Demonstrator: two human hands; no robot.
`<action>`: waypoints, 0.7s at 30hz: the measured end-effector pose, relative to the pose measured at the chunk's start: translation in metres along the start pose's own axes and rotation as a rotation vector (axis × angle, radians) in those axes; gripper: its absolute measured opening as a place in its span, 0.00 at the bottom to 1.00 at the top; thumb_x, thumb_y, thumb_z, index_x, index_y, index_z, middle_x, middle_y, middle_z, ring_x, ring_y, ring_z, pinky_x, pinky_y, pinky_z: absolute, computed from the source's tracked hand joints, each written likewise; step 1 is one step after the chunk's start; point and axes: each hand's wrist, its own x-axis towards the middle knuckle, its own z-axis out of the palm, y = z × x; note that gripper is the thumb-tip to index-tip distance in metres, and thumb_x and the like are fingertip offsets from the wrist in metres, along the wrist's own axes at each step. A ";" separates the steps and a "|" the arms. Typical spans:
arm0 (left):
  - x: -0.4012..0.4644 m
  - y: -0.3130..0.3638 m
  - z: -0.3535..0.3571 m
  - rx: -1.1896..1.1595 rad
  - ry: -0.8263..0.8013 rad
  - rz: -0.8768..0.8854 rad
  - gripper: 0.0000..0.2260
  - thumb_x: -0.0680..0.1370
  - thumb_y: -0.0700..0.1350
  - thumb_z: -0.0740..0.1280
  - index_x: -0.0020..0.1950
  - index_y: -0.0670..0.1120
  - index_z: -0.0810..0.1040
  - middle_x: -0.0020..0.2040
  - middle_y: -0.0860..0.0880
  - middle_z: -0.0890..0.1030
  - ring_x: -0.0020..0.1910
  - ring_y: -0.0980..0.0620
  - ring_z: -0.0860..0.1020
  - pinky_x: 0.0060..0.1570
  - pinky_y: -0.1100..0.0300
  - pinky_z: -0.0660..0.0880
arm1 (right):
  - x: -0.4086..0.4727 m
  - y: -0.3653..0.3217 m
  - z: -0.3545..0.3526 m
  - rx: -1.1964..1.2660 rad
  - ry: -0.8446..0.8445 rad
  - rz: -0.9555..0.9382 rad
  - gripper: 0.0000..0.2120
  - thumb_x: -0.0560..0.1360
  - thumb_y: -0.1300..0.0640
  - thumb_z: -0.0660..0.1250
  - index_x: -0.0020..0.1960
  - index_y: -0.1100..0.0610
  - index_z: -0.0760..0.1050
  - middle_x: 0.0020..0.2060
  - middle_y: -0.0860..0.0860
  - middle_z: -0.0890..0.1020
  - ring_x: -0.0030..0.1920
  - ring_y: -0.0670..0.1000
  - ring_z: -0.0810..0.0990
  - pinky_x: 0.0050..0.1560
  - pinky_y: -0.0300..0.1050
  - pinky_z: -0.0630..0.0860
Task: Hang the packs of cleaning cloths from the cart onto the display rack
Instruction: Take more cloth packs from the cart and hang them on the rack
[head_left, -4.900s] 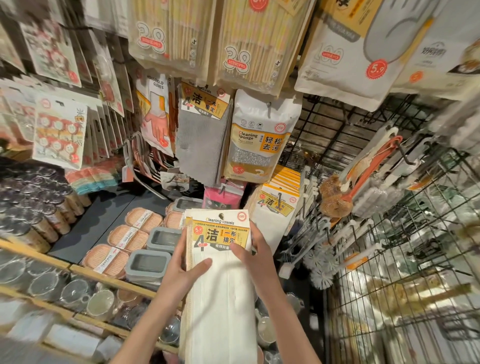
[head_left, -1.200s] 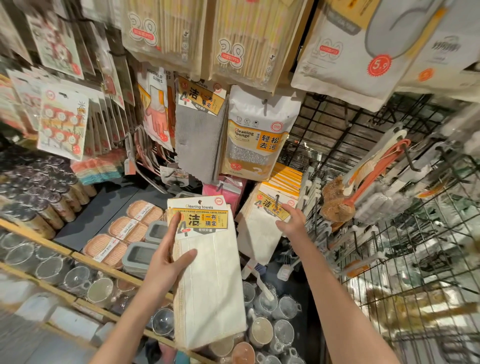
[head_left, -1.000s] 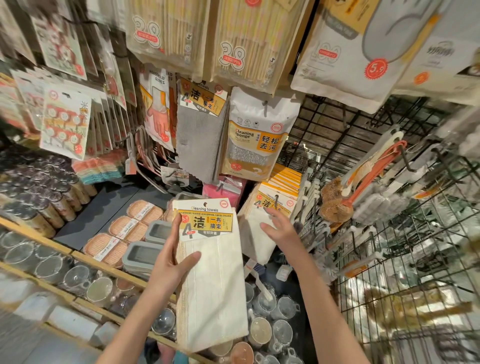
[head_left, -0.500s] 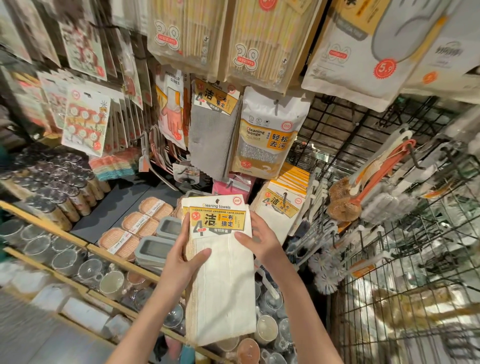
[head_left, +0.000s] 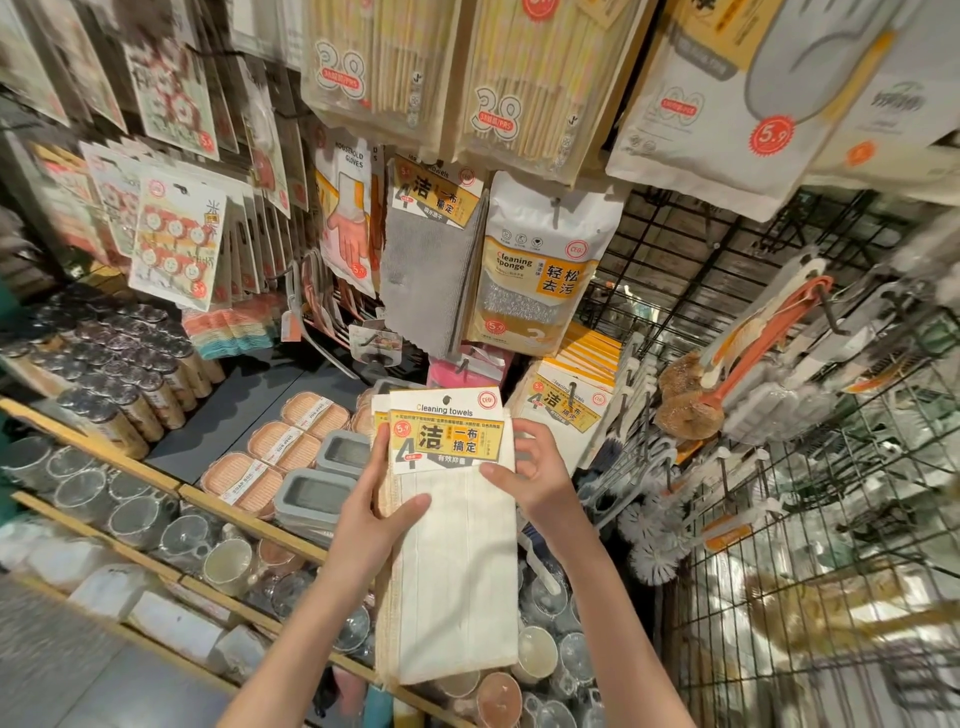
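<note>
All around me is a shop wall full of hanging goods. The biggest thing is the black wire display rack (head_left: 691, 291) ahead and to my right, with brushes (head_left: 691, 410) and bags hooked on it. Under it is a wooden shelf (head_left: 171, 488) with cups (head_left: 228, 564) and soap dishes (head_left: 283, 447) set in rows. I can't see the cart.

In the middle I hold a small stack of white cleaning cloths packs (head_left: 452, 525). It hangs long and floppy below my hands. There seem to be a few packs, one behind the other.

My left hand (head_left: 371, 525) grips the left edge, thumb on the front and fingers behind. I think that keeps the stack from sliding apart. My right hand (head_left: 540, 478) pinches the right edge by the yellow label (head_left: 449, 439), thumb in front. I think it is set there to peel off the front pack.

The same kind of packs hang on a hook (head_left: 571, 395) just to the right of my hands. That hook looks like where this one should go. The small hole at the top of the card must slip over it.
</note>
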 end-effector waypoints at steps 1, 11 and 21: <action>0.000 0.000 0.001 -0.002 -0.001 -0.002 0.37 0.74 0.40 0.72 0.70 0.70 0.57 0.65 0.63 0.74 0.60 0.59 0.77 0.49 0.65 0.78 | 0.000 0.002 0.000 -0.001 0.017 -0.006 0.23 0.72 0.68 0.70 0.63 0.60 0.66 0.50 0.52 0.79 0.51 0.48 0.80 0.47 0.35 0.76; -0.004 0.005 0.005 -0.035 -0.004 -0.026 0.40 0.71 0.38 0.74 0.74 0.64 0.58 0.63 0.64 0.75 0.58 0.56 0.79 0.54 0.54 0.79 | 0.002 0.014 -0.012 0.018 0.003 -0.011 0.33 0.71 0.70 0.68 0.66 0.45 0.58 0.51 0.53 0.82 0.54 0.52 0.81 0.57 0.48 0.76; 0.007 0.010 0.002 0.131 -0.047 0.032 0.35 0.77 0.38 0.68 0.73 0.66 0.57 0.68 0.73 0.61 0.71 0.68 0.60 0.72 0.56 0.61 | 0.016 0.020 -0.054 0.046 0.158 0.069 0.18 0.75 0.68 0.64 0.60 0.51 0.74 0.61 0.48 0.76 0.61 0.47 0.74 0.61 0.40 0.73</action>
